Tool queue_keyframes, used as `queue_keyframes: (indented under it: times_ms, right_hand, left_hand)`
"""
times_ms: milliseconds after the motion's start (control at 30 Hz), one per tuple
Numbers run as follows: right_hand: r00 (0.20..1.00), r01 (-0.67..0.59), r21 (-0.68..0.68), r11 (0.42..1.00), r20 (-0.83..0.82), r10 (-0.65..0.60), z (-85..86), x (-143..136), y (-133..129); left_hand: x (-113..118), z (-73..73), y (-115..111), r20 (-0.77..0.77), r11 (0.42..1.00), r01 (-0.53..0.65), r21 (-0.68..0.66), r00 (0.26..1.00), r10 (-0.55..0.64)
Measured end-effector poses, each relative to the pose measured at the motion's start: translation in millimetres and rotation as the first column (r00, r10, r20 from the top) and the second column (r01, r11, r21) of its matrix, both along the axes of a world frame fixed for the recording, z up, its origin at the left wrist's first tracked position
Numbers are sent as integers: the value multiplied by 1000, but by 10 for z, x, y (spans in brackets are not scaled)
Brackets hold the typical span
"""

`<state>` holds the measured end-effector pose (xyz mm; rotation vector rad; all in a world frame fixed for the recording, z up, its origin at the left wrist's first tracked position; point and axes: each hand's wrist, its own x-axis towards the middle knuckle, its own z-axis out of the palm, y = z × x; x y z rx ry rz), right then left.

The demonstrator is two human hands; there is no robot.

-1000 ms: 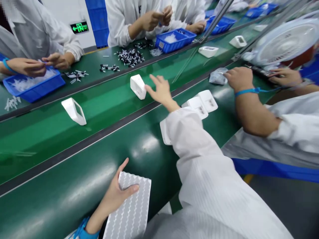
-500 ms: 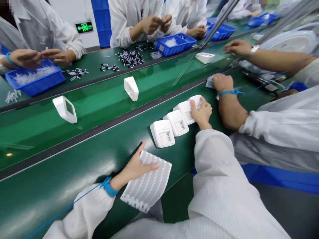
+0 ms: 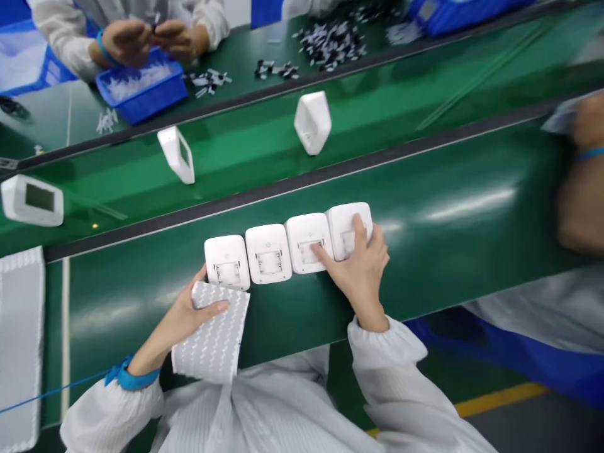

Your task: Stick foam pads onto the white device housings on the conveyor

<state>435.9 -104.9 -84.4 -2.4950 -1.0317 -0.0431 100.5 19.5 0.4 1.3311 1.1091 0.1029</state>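
Observation:
Several white devices with open battery bays stand side by side in a row on the green bench (image 3: 448, 251). My right hand (image 3: 359, 267) rests on the rightmost device (image 3: 337, 220), its fingers spread and its thumb on the neighbouring device (image 3: 306, 228). In my left hand (image 3: 186, 318) is a sheet of small grey-white labels (image 3: 212, 343), held under the thumb. The fingers of that hand reach to the side of the leftmost device (image 3: 226, 255). A blue band circles my left wrist.
Behind the bench, a green conveyor carries white devices (image 3: 313, 123). Across it, a person's hands (image 3: 151, 43) work above a blue bin (image 3: 141, 91). Another person's arm (image 3: 582, 195) is at the right edge. A padded sheet (image 3: 19, 346) lies at the far left.
The view has turned left and down. The devices now form a straight, tight row. My left hand has brought the label sheet up to the leftmost device; my right hand remains at the rightmost one.

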Motion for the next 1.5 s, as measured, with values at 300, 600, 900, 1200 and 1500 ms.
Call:
queue_keyframes:
  times_ms: [300,600,900,1200,1500]
  right_hand:
    - [987,-145,50,988,-63,148,125,-1157,58]
    - [537,-664,505,552,-192,821,766,-1989,366]
    - [159,-783,509,358,-393,906,969,-2308,613]
    - [136,-769,500,397,-479,867,1164,-2286,874]
    - [143,-916,324,237,-287,947,1168,-2305,1157]
  left_hand:
    - [-1036,-17,-339,-69,966,-258,4,964,258]
    - [-1220,-106,-534,173,931,-329,156,937,303]
    - [-1321,-26,-450,282,872,-413,263,897,340]
    - [-1413,1,-286,356,842,-376,387,903,240]
    - [-1490,26,-133,230,874,-322,365,940,251]
